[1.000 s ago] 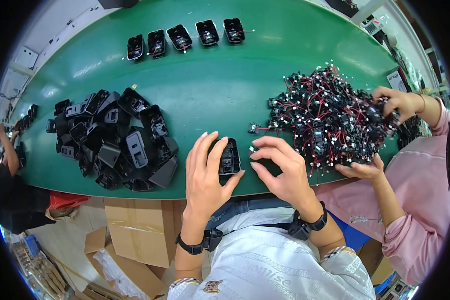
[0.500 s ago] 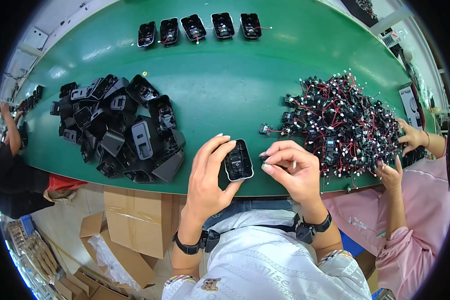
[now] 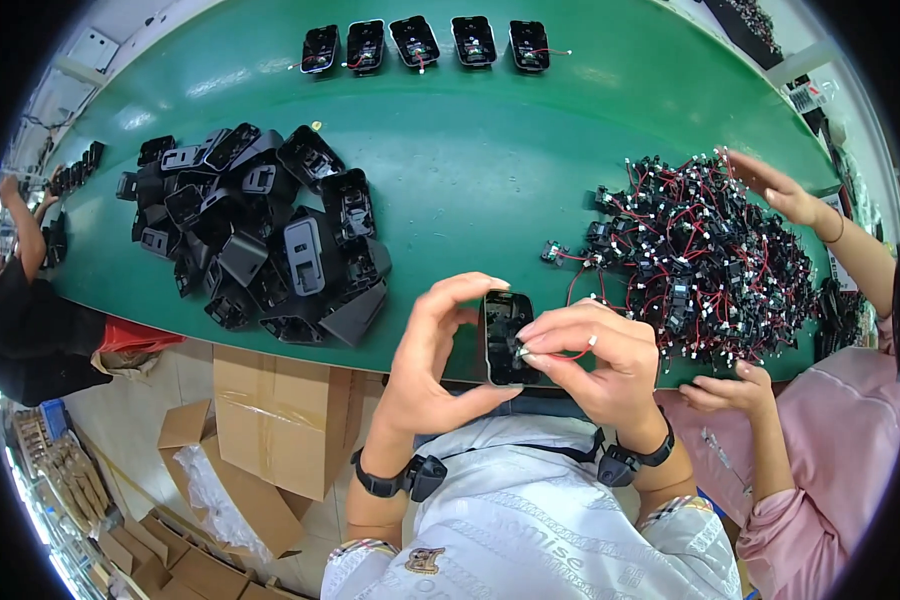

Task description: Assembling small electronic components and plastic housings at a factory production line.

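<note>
Near the table's front edge, my left hand (image 3: 420,355) is closed round the sides of a black plastic housing (image 3: 500,325), its hollow side up. My right hand (image 3: 605,365) pinches a small part with a red wire (image 3: 568,356) at the right side of that housing. The wire ends in a white connector that sticks out past my fingers. Most of the small part is hidden by my fingertips, and I cannot tell whether it is seated inside. Right of my hand lies a heap of small black parts with red wires (image 3: 705,270).
A heap of black housings (image 3: 240,255) lies left on the green table (image 3: 470,180). Several housings with wires (image 3: 415,45) stand in a row at the far edge. A co-worker's hands (image 3: 785,197) are by the wired heap. Cardboard boxes (image 3: 275,420) stand on the floor.
My right hand has moved from beside the housing to its right edge with the small wired part. My left hand has tilted the housing and shifted it right. A co-worker's hand has moved farther back.
</note>
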A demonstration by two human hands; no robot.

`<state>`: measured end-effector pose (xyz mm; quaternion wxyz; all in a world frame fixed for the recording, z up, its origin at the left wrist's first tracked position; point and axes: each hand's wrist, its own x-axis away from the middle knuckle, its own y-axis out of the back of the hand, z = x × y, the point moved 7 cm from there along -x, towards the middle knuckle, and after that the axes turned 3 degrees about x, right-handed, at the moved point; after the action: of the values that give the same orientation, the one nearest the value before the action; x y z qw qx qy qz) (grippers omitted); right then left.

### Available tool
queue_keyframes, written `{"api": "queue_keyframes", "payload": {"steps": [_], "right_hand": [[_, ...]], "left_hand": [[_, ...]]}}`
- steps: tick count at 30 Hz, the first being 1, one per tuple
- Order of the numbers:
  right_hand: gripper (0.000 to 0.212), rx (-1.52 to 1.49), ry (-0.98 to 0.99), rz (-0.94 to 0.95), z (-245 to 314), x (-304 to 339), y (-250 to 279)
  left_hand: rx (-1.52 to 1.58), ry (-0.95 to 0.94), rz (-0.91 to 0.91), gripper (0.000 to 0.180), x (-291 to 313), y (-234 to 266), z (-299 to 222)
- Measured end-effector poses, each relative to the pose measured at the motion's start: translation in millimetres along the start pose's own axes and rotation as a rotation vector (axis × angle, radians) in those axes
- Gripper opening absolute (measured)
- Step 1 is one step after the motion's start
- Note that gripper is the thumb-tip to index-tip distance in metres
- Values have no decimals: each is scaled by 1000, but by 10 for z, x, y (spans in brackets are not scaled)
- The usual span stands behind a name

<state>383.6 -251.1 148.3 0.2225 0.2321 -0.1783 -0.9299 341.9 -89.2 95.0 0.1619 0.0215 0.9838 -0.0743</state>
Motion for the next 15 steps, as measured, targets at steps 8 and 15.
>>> {"api": "queue_keyframes", "payload": {"steps": [8, 15], "right_hand": [[17, -165, -25, -100, 107, -22, 40], [22, 116, 225, 73, 252, -51, -89]], "left_hand": [[572, 187, -67, 71, 96, -90, 319], [631, 498, -249, 71, 101, -95, 244]]}}
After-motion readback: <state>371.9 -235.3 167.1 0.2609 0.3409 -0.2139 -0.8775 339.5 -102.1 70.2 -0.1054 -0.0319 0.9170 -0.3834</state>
